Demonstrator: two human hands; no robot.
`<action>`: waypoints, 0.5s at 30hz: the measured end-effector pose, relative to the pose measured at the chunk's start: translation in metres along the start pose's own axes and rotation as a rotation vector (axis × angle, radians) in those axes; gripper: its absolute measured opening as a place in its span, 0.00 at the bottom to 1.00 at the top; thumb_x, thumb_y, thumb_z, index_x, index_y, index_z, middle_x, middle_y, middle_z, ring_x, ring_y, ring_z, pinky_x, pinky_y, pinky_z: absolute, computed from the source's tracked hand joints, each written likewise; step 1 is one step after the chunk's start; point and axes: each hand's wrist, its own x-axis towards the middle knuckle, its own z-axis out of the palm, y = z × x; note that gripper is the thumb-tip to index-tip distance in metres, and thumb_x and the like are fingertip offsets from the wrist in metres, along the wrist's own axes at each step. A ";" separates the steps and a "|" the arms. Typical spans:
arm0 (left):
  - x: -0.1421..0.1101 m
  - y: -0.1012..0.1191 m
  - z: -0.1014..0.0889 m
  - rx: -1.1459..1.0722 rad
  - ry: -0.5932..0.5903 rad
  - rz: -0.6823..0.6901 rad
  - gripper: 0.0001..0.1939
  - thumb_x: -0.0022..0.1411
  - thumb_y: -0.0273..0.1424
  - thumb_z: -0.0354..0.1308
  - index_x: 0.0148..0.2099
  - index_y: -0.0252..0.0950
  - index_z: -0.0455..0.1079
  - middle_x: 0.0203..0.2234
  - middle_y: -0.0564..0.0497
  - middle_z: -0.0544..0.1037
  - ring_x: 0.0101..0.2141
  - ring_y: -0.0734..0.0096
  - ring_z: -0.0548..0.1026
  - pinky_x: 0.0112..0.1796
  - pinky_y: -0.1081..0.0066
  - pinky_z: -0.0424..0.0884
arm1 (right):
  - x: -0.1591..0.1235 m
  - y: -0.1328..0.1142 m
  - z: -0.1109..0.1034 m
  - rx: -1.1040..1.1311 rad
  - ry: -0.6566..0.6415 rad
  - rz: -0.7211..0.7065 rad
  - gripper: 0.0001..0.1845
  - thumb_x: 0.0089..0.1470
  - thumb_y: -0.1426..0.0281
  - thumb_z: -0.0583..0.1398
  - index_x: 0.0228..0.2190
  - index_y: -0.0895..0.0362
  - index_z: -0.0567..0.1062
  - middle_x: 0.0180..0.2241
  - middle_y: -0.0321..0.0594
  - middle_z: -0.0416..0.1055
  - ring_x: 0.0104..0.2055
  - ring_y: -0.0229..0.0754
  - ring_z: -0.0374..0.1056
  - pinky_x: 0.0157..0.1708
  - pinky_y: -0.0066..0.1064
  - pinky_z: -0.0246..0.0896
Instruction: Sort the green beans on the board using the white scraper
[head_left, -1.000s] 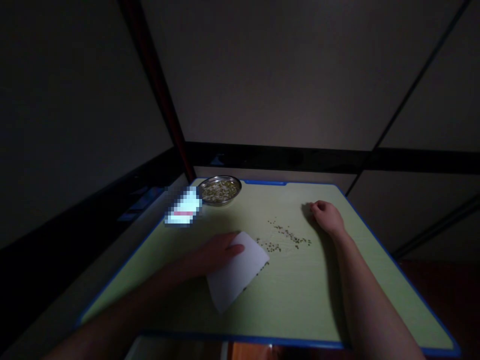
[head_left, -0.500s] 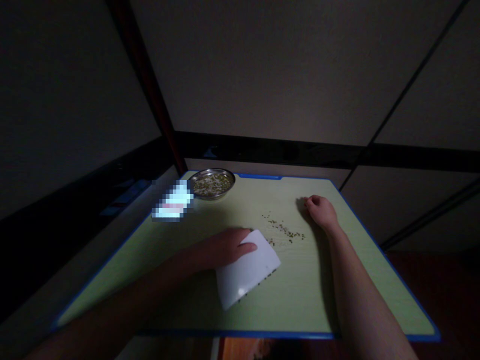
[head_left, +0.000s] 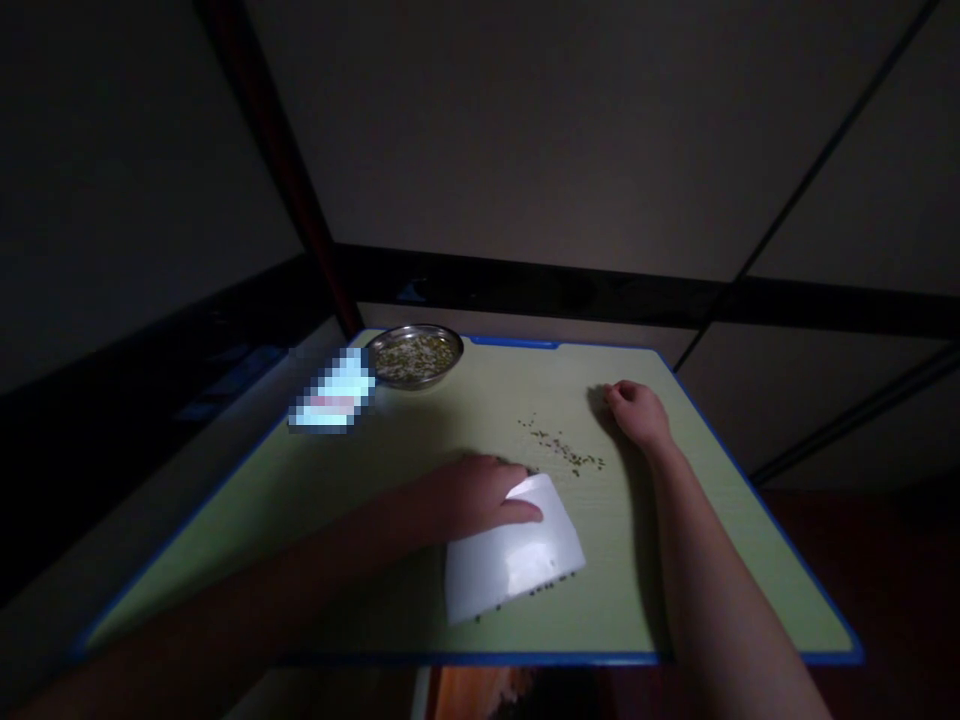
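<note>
My left hand [head_left: 484, 497] grips a white, slightly curved card or sheet [head_left: 510, 575], thumb on top and fingers at its far edge. The card lies low over the yellow-green tabletop, its lower edge towards me. Small dark beans or seeds [head_left: 478, 619] show along that edge. Beyond the card, a loose streak of small green beans or seeds [head_left: 568, 453] is scattered on the table. To the right of the streak, my right hand [head_left: 637, 414] rests closed at the table; what its fingers hold, if anything, is hidden.
A shallow metal bowl [head_left: 417, 384] of green and whitish grains stands at the back left. Beside it is a bright, pixelated patch [head_left: 334, 392]. The table [head_left: 390, 630] has a blue rim, and a panelled wall [head_left: 525, 150] rises behind it.
My left hand has moved the white card to the right and a little towards me, with beans along its near edge. My right hand stays closed in about the same place.
</note>
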 end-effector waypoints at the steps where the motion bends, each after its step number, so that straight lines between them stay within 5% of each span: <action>1: 0.001 0.003 0.000 0.044 0.002 0.007 0.24 0.62 0.53 0.50 0.39 0.39 0.74 0.32 0.47 0.80 0.31 0.63 0.77 0.29 0.69 0.62 | 0.000 0.000 0.000 -0.002 -0.002 0.000 0.19 0.60 0.56 0.52 0.30 0.53 0.77 0.29 0.40 0.77 0.29 0.41 0.68 0.27 0.29 0.51; 15: 0.001 0.035 0.001 0.227 -0.028 0.177 0.28 0.62 0.55 0.51 0.40 0.36 0.76 0.26 0.43 0.80 0.28 0.59 0.78 0.30 0.65 0.71 | -0.001 -0.003 -0.003 -0.008 0.007 -0.002 0.20 0.61 0.57 0.52 0.31 0.55 0.79 0.30 0.42 0.78 0.31 0.41 0.70 0.28 0.28 0.53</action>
